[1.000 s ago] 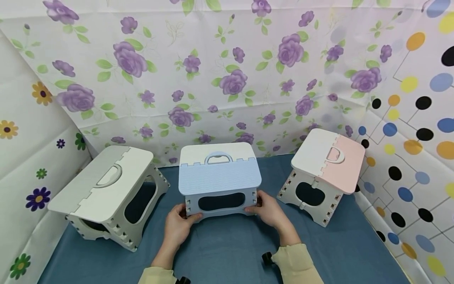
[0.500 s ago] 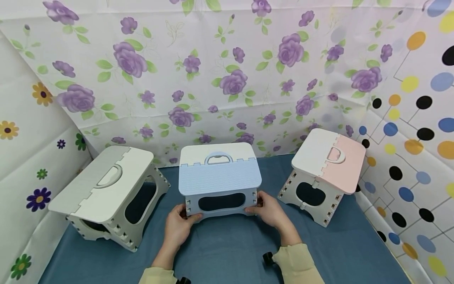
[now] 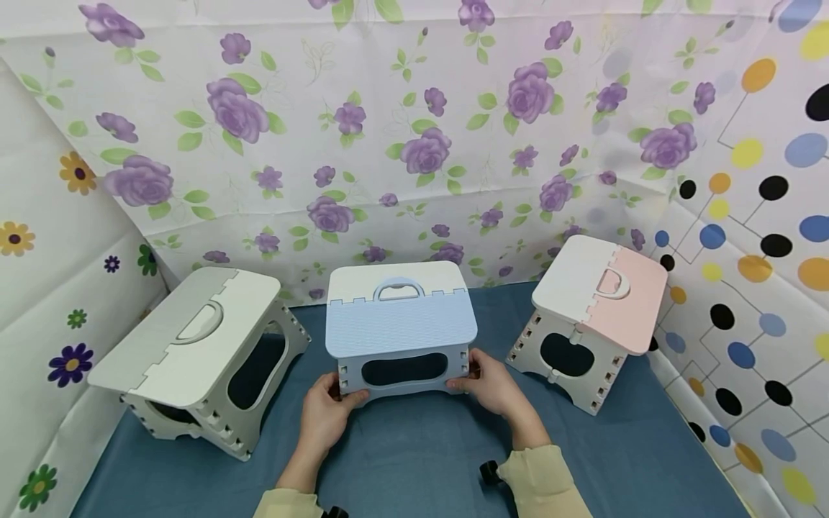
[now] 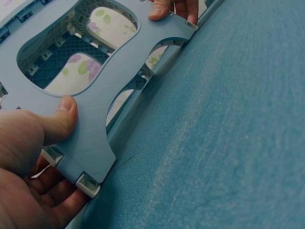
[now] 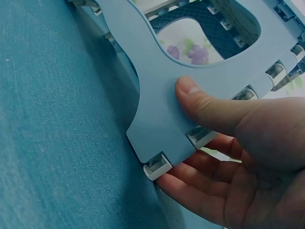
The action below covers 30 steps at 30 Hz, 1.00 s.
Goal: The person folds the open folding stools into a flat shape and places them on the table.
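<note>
A blue and white folding step stool (image 3: pixel 401 324) stands unfolded in the middle of the cloth, its blue handle (image 3: pixel 399 288) on top. My left hand (image 3: pixel 325 410) grips its lower left corner. In the left wrist view, the thumb (image 4: pixel 64 117) presses the blue front panel while the fingers curl behind the leg edge. At the lower right corner my right hand (image 3: pixel 492 385) holds the stool the same way. The right wrist view shows that thumb (image 5: pixel 195 95) on the panel and the fingers around the side hinges. Its far legs are mostly hidden.
A grey and white folding stool (image 3: pixel 194 338) stands at the left, angled. To the right is a pink and white one (image 3: pixel 599 302). Blue cloth (image 3: pixel 414 460) covers the table. Flowered sheeting (image 3: pixel 388 144) hangs behind, with dotted sheeting (image 3: pixel 764 302) on the right.
</note>
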{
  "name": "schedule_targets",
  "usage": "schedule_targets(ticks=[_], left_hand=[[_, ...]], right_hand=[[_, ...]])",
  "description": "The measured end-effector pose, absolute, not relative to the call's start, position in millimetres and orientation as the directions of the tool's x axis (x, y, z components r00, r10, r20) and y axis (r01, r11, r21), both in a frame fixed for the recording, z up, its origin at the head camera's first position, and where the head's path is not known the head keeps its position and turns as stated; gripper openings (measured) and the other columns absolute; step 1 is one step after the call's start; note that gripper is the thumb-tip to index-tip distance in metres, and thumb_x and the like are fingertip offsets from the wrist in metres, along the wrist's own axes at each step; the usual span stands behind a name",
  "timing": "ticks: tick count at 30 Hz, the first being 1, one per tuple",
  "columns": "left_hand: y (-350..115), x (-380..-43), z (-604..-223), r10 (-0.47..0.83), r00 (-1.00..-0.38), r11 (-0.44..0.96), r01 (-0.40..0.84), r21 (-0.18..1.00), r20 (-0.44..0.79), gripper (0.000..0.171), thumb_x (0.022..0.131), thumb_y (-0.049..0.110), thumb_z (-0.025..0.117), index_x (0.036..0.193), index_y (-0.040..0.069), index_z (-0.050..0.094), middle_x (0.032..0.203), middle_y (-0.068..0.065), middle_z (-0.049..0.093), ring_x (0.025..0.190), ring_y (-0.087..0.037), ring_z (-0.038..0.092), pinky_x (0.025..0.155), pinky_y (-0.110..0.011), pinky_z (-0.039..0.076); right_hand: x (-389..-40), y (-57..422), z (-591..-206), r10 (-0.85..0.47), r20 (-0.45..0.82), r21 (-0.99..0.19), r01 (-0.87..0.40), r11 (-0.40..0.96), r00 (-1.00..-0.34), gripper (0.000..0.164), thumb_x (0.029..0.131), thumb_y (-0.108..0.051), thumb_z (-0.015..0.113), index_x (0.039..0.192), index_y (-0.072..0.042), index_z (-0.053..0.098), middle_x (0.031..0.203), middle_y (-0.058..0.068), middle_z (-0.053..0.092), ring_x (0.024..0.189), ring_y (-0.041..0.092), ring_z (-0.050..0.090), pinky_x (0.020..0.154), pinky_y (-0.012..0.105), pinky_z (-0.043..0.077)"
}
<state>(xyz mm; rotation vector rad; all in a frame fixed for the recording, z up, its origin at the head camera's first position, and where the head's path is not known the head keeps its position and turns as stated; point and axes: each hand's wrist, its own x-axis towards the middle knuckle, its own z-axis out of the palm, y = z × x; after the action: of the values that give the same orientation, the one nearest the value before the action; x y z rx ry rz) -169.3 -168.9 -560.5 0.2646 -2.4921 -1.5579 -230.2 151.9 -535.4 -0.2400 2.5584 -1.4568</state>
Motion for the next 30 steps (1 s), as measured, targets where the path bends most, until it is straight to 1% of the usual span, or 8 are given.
schedule_targets(ticks=[6, 21, 30], left_hand=[[-168.7, -169.3, -560.4, -0.248, -0.967, 0.424, -0.050, 0.904, 0.063, 0.035, 0.089, 0.013, 0.090, 0.117, -0.001, 0.074, 0.107, -0.011, 0.067, 0.090, -0.021, 0.062, 0.075, -0.033, 0.051], [-168.5, -170.0, -563.5, -0.240, -0.968, 0.423, -0.038, 0.905, 0.072, 0.035, 0.090, 0.013, 0.089, 0.119, 0.000, 0.074, 0.109, -0.010, 0.068, 0.092, -0.020, 0.063, 0.076, -0.033, 0.052], [-169.7, -168.6, -561.5, -0.234, -0.969, 0.431, -0.030, 0.902, 0.080, 0.032, 0.090, 0.013, 0.089, 0.116, 0.000, 0.074, 0.105, -0.010, 0.067, 0.086, -0.019, 0.060, 0.072, -0.032, 0.050]], right_hand=[[-230.5, 151.0, -536.2, -0.231, -0.075, -0.866, -0.052, 0.498, -0.970, 0.033, 0.092, -0.024, 0.088, 0.112, -0.011, 0.066, 0.097, 0.001, 0.066, 0.085, 0.020, 0.057, 0.073, 0.038, 0.048], [-229.5, 150.7, -536.5, -0.229, -0.075, -0.871, -0.048, 0.489, -0.971, 0.031, 0.093, -0.023, 0.088, 0.111, -0.011, 0.066, 0.098, 0.002, 0.066, 0.085, 0.020, 0.058, 0.074, 0.039, 0.048], [-229.6, 149.6, -538.0, -0.226, -0.076, -0.869, -0.046, 0.492, -0.971, 0.031, 0.093, -0.023, 0.087, 0.112, -0.011, 0.066, 0.097, 0.002, 0.066, 0.085, 0.020, 0.058, 0.074, 0.039, 0.048]])
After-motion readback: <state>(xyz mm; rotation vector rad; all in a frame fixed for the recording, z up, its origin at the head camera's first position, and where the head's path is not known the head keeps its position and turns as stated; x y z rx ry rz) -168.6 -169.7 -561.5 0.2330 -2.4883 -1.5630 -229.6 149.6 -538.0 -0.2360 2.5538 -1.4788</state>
